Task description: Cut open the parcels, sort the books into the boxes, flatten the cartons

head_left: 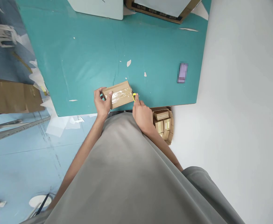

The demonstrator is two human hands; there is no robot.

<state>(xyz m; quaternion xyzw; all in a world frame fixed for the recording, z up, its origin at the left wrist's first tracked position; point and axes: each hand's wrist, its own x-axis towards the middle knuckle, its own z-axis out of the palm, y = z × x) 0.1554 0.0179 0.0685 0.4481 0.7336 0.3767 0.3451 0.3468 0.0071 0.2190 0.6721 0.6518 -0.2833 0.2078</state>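
Observation:
A small brown cardboard box [120, 94] with shiny clear tape on its top face is at the near edge of the green table [91, 56]. My left hand [103, 101] grips its left end, thumb on top and fingers round the far side. In my right hand [142, 113] is a yellow cutter [134, 96], its front end at the box's right end; my index finger lies along it. The cutter's blade is too small to make out.
A white board [101, 7] and a larger carton [158, 18] stand at the table's far edge. A purple phone-like object [182, 72] lies right. Below the near edge, an open carton [171, 130] holds several small boxes. Paper scraps [129, 63] dot the table.

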